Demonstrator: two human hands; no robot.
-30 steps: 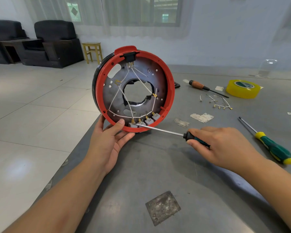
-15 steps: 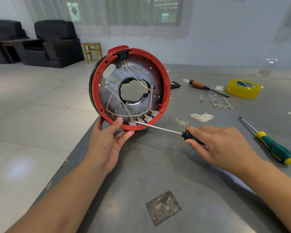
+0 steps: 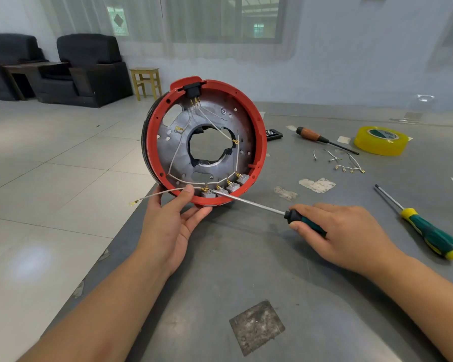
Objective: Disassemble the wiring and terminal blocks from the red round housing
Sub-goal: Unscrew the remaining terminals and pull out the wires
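The red round housing (image 3: 260, 142) stands on its edge at the table's left side, its grey inner plate facing me. White wires (image 3: 215, 126) cross the plate to several grey terminal blocks (image 3: 232, 188) along the bottom rim. My left hand (image 3: 171, 218) grips the housing's lower rim, thumb on the inside. One loose wire (image 3: 152, 196) with a gold ring lug hangs out to the left past my thumb. My right hand (image 3: 343, 233) grips a green-handled screwdriver (image 3: 249, 202), its tip at the leftmost terminal block.
On the grey table (image 3: 246, 270) lie a second green and yellow screwdriver (image 3: 429, 231), a wooden-handled screwdriver (image 3: 317, 137), a yellow tape roll (image 3: 381, 141), removed wires with lugs (image 3: 345, 164) and a small black part (image 3: 273, 133). The table's left edge drops to tiled floor.
The housing has turned a little, and one wire end has come free and now hangs out to the left past my left thumb. The screwdriver tip stays at the terminal blocks.
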